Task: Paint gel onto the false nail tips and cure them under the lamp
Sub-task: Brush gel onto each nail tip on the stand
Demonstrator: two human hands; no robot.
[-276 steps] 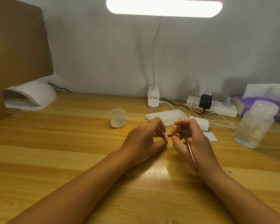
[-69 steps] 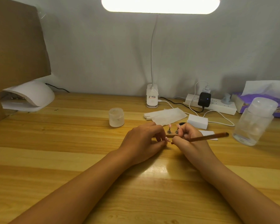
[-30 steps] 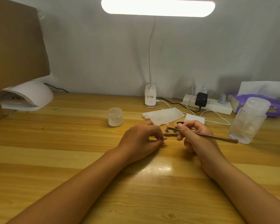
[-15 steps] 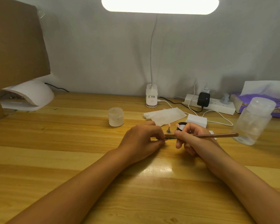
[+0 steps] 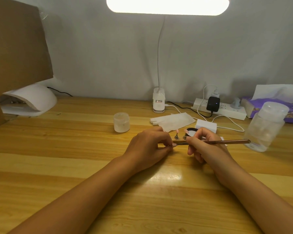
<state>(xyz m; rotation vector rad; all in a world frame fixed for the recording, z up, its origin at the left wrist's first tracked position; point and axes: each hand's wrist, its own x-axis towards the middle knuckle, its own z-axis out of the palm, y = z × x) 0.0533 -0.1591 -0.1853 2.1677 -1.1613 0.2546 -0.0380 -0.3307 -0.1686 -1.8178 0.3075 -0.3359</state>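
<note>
Head view is showing the right hand (image 5: 204, 146) gripping the brush (image 5: 227, 142) and the left hand (image 5: 149, 146) pinching a nail tip (image 5: 174, 145) above the table (image 5: 74, 149); light, even strokes are probably working best.

i see open wood on the table (image 5: 66, 149) from the left hand (image 5: 149, 147), which pinches a nail tip (image 5: 174, 145), across to the curing lamp (image 5: 30, 100) at far left; a cardboard panel (image 5: 19, 48) crowds the lamp's left side and a small jar (image 5: 121, 122) stands near that path. just behind the hands two stands (image 5: 176, 136), a folded wipe (image 5: 172, 121), a white block (image 5: 205, 127) and cables (image 5: 230, 129) block the way, and the brush (image 5: 227, 142) in the right hand (image 5: 208, 147) sticks out close to the clear bottle (image 5: 267, 125).
</note>
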